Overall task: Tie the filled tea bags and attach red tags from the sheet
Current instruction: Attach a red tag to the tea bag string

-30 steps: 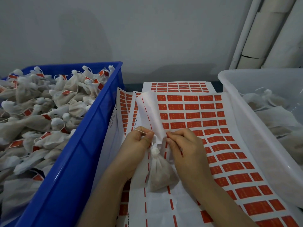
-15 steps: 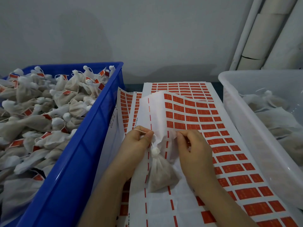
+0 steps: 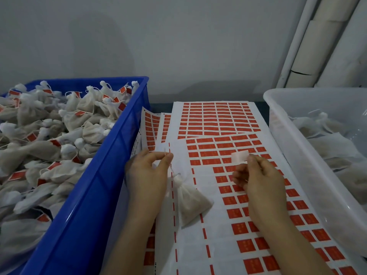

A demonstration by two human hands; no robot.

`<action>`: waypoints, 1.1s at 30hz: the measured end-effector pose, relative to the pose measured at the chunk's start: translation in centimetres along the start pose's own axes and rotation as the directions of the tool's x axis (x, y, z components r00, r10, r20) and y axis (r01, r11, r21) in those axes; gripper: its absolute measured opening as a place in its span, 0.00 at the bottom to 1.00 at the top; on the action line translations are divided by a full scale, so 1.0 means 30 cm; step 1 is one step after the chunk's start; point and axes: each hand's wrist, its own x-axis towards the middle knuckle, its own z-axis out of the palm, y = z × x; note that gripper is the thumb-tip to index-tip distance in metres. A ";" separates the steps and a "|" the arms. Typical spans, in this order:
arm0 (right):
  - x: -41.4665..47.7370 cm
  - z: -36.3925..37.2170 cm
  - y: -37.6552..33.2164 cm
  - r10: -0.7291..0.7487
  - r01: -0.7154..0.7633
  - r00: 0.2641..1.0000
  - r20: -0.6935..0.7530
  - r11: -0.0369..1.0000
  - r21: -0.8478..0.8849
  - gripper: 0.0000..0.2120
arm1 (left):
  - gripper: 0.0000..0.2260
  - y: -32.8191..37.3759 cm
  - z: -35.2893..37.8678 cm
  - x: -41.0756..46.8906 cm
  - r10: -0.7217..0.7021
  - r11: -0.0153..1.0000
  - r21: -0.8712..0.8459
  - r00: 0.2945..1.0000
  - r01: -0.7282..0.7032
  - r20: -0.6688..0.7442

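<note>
Filled tea bag (image 3: 190, 203) lying on the tag sheet (image 3: 228, 231), low and centre, knotted neck pointing up toward the left hand (image 3: 148, 171). String (image 3: 171, 167) running from the neck up to the left thumb and forefinger, pinched there; bag body just right of the left wrist, well apart from the right hand (image 3: 258, 179). Right hand up and to the right of the bag, thumb and forefinger pinching a peeled tag (image 3: 240, 156) that shows its pale back side, lifted off the sheet. Versus half a second ago: right hand pulled away rightward from the bag, sheet corner no longer lifted and lying flat again, tag now free in the fingers; left hand shifted slightly left, same pinch on the string, bag tilted a bit more to the right. Sheet's left columns already stripped, only thin red dashes left; full red rows to the right. More sheets (image 3: 214, 118) stacked behind on the surface. Blue crate (image 3: 111, 161) at left heaped with tied, tagged bags (image 3: 49, 135). Clear white tub (image 3: 294, 151) at right holding untagged bags (image 3: 327, 139). Grey wall behind, pale pipes (image 3: 321, 46) at upper right.
</note>
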 end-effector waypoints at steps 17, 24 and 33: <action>-0.053 -0.032 -0.072 -0.160 0.138 0.985 0.072 0.961 0.242 0.03 | 0.14 0.118 0.010 -0.088 -0.016 0.666 -0.619 0.838 0.416 0.546; -0.089 -0.025 -0.112 -0.307 0.216 0.920 0.242 0.915 0.339 0.13 | 0.10 0.128 0.025 -0.115 0.008 0.643 -0.620 0.806 0.450 0.592; -0.110 -0.009 -0.109 -0.303 0.210 0.915 0.268 0.922 0.325 0.14 | 0.09 0.136 0.034 -0.134 0.031 0.648 -0.608 0.781 0.459 0.623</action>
